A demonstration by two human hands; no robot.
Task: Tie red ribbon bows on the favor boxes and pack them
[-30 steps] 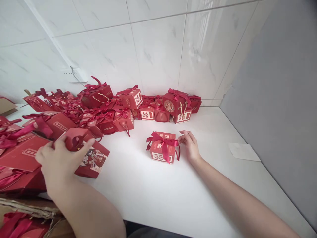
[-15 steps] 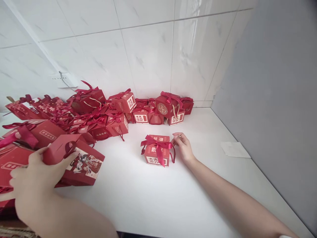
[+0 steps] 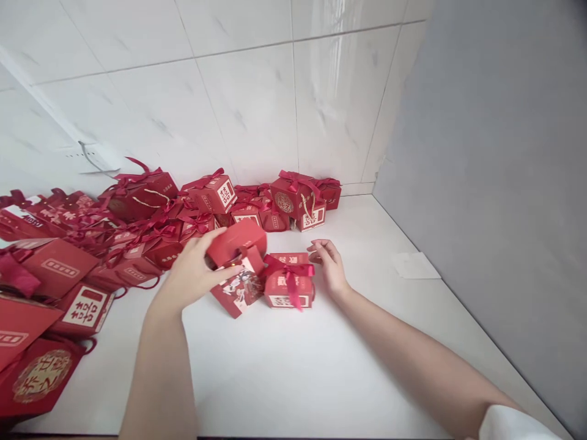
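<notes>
My left hand (image 3: 192, 269) is closed around a red gift box (image 3: 238, 290) with a cartoon picture on its side, holding it tilted. This box is just left of a smaller red candy box (image 3: 288, 281) standing on the table, tied with a crimson ribbon bow (image 3: 293, 269). Whether the two boxes touch, I cannot tell. At the right side of the ribboned box is my right hand (image 3: 331, 269), fingers loosely curved and apart, the tips close to the ribbon's end. Nothing shows in its grasp.
Many red gift boxes (image 3: 158, 244) are heaped along the wall and down the left side of the white table (image 3: 284, 373). Two stacked boxes (image 3: 298, 201) stand at the back. A white paper slip (image 3: 416, 265) lies near the grey panel (image 3: 495, 183) on the right.
My left hand has carried the picture-printed gift box from the left pile to beside the ribboned box. My right hand stays by the ribboned box. The view has shifted slightly right.
</notes>
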